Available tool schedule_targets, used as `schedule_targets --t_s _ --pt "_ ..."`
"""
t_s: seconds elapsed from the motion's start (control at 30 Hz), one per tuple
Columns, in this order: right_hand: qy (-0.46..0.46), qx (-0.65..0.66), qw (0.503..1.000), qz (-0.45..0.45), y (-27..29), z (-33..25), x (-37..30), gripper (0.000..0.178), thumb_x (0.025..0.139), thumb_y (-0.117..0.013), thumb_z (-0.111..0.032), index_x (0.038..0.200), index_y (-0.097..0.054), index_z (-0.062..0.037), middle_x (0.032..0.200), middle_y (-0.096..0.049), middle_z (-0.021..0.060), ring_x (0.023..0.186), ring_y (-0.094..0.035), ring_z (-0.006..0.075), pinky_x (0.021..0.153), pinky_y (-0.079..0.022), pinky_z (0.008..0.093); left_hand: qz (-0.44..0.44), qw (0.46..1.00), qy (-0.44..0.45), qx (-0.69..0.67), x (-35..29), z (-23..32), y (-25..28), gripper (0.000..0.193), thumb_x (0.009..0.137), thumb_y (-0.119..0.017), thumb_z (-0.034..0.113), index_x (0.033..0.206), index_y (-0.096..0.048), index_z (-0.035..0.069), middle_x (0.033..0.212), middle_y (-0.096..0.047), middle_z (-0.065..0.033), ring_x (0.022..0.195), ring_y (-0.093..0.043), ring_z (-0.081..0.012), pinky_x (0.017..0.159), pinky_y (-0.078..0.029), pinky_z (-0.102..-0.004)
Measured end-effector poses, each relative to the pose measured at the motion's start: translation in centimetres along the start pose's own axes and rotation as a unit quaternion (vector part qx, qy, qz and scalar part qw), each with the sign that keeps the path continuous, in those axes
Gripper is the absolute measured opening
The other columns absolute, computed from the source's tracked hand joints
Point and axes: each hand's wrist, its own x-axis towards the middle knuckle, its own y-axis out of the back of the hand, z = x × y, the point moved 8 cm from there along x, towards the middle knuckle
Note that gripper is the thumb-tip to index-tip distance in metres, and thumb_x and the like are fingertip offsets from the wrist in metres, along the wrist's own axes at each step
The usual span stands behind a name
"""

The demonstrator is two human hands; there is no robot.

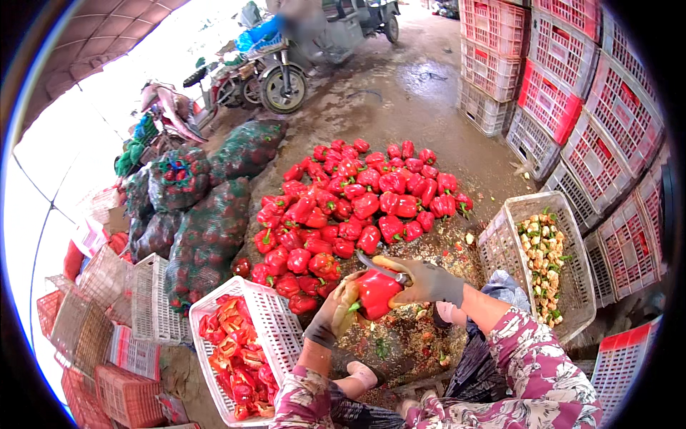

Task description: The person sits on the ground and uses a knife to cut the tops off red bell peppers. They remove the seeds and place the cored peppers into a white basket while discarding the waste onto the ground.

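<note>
Between my two gloved hands is a whole red bell pepper (377, 293), its green stem toward the left. My left hand (334, 312) wraps its fingers round the pepper's left side. On the other side my right hand (427, 280) grips a small curved knife (380, 266), whose blade lies over the top of the pepper; its fingers also touch the pepper. Just beyond the hands spreads a large heap of red bell peppers (364, 204) on the ground. A white crate (275, 314) of cut red pepper pieces (239, 357) stands by my left forearm.
At the right, a pale crate (496, 239) holds pepper cores (543, 264). Tall stacks of red and white crates (554, 79) rise behind it. Mesh sacks of peppers (211, 236) lie left of the heap, near more crates (153, 300). A motorbike (282, 86) stands far back.
</note>
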Motion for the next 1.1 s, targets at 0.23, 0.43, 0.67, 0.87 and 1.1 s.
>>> schedule_targets --t_s 0.23,0.43,0.67,0.87,1.1 --pt "-0.123 0.355 0.926 0.025 -2.2 -1.1 -2.4 0.076 0.084 -0.079 -0.011 0.148 -0.038 -0.0094 0.104 -0.066 0.0051 0.056 -0.059 0.0066 0.046 -0.048 0.0224 0.058 0.954 -0.195 0.218 -3.6 6.8 -5.3 0.098 0.081 -0.08 0.036 0.155 -0.021 0.009 0.143 -0.045 -0.0113 0.13 -0.048 -0.0232 0.11 -0.04 -0.0392" --pt "-0.126 0.322 0.937 0.046 -2.5 -1.5 -1.8 0.058 0.087 -0.077 -0.017 0.138 -0.05 -0.0091 0.094 -0.068 0.0048 0.058 -0.06 0.0081 0.048 -0.047 0.0241 0.177 0.916 -0.268 0.243 -3.1 7.4 -5.1 0.087 0.071 -0.084 0.018 0.142 -0.036 0.003 0.133 -0.044 -0.0091 0.124 -0.047 -0.0196 0.109 -0.039 -0.0356" --pt "-0.16 0.132 0.978 0.029 -3.1 -2.0 -2.2 0.015 0.095 -0.061 -0.018 0.104 -0.064 -0.006 0.076 -0.064 0.0021 0.063 -0.055 0.007 0.055 -0.044 0.024 0.271 0.887 -0.314 0.206 -3.2 8.7 -1.5 0.082 0.068 -0.084 0.009 0.137 -0.04 0.002 0.131 -0.045 -0.0108 0.123 -0.045 -0.0202 0.109 -0.037 -0.0354" --pt "-0.184 0.186 0.964 -0.051 -4.5 -2.8 -1.8 0.018 0.093 -0.063 -0.017 0.105 -0.065 -0.0047 0.079 -0.065 0.002 0.068 -0.058 0.0084 0.061 -0.047 0.0263 0.291 0.832 -0.352 0.315 -3.7 9.9 -2.0 0.075 0.065 -0.088 0.008 0.126 -0.044 0.004 0.126 -0.046 -0.0106 0.119 -0.048 -0.0207 0.106 -0.04 -0.035" --pt "-0.221 0.197 0.953 -0.059 -5.5 -0.6 -2.1 0.021 0.093 -0.064 -0.017 0.11 -0.065 -0.0035 0.078 -0.065 0.004 0.061 -0.058 0.0087 0.053 -0.046 0.026 0.314 0.794 -0.368 0.368 -4.9 10.3 -2.1 0.074 0.063 -0.091 0.006 0.122 -0.046 0.007 0.121 -0.053 -0.0092 0.115 -0.054 -0.0206 0.099 -0.047 -0.0349"
